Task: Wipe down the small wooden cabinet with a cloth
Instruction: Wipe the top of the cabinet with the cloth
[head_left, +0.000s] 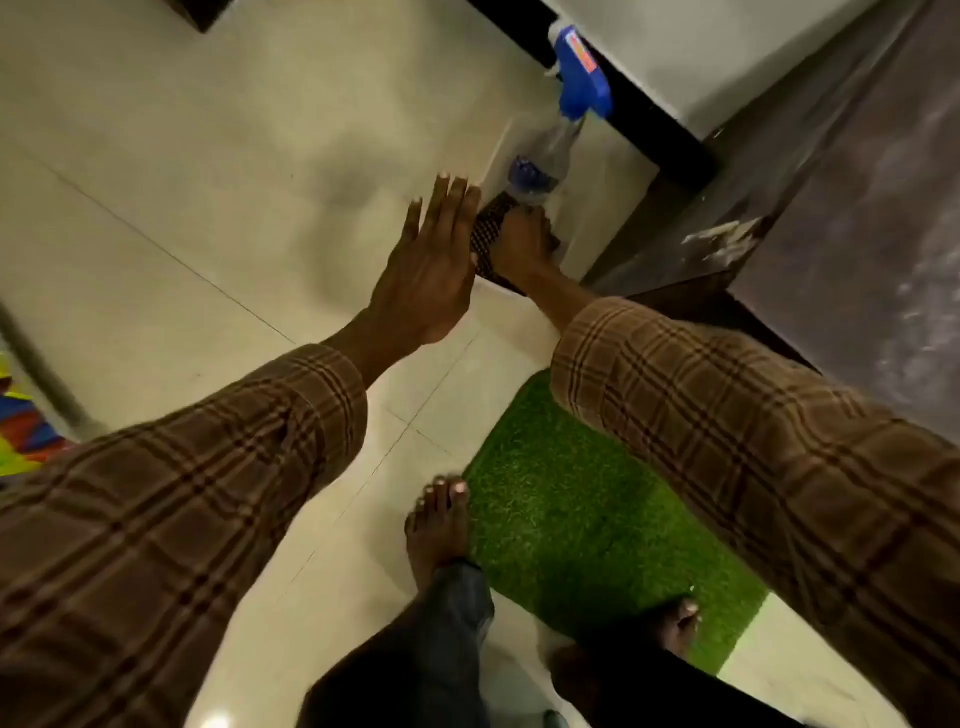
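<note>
I look down at a pale tiled floor. My right hand (522, 239) reaches down low and grips a dark checked cloth (488, 228) lying on the floor beside a dark wooden cabinet (810, 197) at the right. My left hand (434, 260) hovers just left of the cloth, flat, fingers straight and apart, holding nothing. Part of the cloth is hidden under my right hand. The cabinet's dark top has pale dusty smears.
A clear plastic bottle (540, 166) lies on the floor just beyond the cloth, and a blue plastic item (579, 73) stands further back by the wall. A green grass mat (587, 519) lies under my bare feet. Colourful fabric shows at the left edge.
</note>
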